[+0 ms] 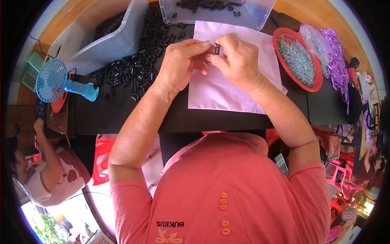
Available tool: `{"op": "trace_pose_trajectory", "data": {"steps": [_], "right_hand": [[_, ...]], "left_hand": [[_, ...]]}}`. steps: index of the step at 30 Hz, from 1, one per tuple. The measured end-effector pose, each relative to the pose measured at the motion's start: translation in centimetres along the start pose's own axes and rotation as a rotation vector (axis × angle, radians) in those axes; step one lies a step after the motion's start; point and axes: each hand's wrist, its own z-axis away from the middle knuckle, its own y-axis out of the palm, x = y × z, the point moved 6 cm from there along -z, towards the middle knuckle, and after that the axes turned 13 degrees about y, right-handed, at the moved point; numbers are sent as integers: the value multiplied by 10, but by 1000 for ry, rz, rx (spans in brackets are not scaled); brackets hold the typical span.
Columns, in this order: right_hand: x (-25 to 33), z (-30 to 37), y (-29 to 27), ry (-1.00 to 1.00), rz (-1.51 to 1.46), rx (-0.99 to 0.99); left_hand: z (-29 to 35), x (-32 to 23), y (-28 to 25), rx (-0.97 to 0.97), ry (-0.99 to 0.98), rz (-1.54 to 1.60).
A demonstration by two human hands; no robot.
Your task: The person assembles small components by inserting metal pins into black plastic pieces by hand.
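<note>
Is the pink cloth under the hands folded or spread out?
Spread out: the pink cloth lies broad and mostly flat on the dark table, its near edge in plain view.

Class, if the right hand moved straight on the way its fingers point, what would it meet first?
Probably the left hand, just opposite it; the picture leaves exact depth unclear.

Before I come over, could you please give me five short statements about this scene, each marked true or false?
1. The right hand holds a small black part. True.
2. The left hand is far from the right hand. False: the two are close together.
3. The red bowl of silvery pieces is right of the pink cloth. True.
4. The blue fan is right of that bowl. False: it is far left of the cloth.
5. Loose black pieces lie left of the cloth. True.
</note>
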Motion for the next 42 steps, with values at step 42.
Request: {"op": "trace_pose_trajectory", "data": {"steps": [42], "right_hand": [[-65, -21, -26, 568, -522, 69]], "left_hand": [[-28, 16, 48, 352, 666, -1436]]}}
